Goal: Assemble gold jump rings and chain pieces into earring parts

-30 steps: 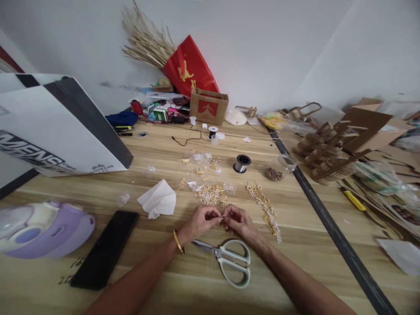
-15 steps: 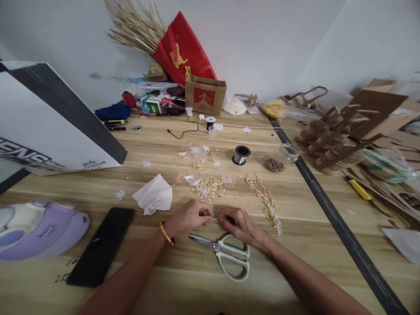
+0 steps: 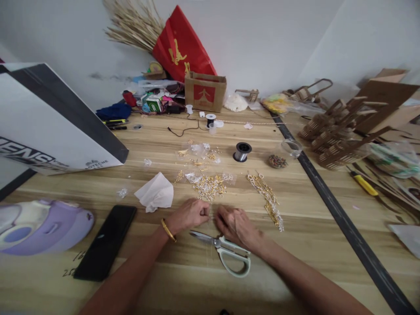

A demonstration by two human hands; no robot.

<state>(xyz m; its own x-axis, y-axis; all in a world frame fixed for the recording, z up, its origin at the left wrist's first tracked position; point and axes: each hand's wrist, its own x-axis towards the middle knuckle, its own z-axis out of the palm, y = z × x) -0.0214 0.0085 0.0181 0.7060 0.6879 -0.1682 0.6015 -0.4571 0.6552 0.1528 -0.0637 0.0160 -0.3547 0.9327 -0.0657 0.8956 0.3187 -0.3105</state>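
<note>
My left hand (image 3: 193,216) is closed in a pinch near the table's middle, with a gold bangle on its wrist. Facing it, my right hand (image 3: 235,224) has its fingers curled together. A tiny pale piece (image 3: 211,218) shows in the narrow gap between the fingertips; its kind is too small to make out. Faint clear line lies on the wood below the hands. Scissors (image 3: 215,242) with pale green handles lie partly under my right hand. Just beyond the hands is a pile of gold and silver beads (image 3: 209,187). Beaded strands (image 3: 267,199) with rings lie to the right.
A spool of clear line (image 3: 242,152) and a heap of dark beads (image 3: 277,161) stand farther back. Left are a tissue (image 3: 155,192), a black phone (image 3: 105,243) and a large white box (image 3: 62,127). Small woven baskets (image 3: 341,131) stand at the right.
The right fingers have curled over the small ring-like piece that showed between the hands. My right hand has turned and covers more of the scissors' handle. The view has shifted slightly.
</note>
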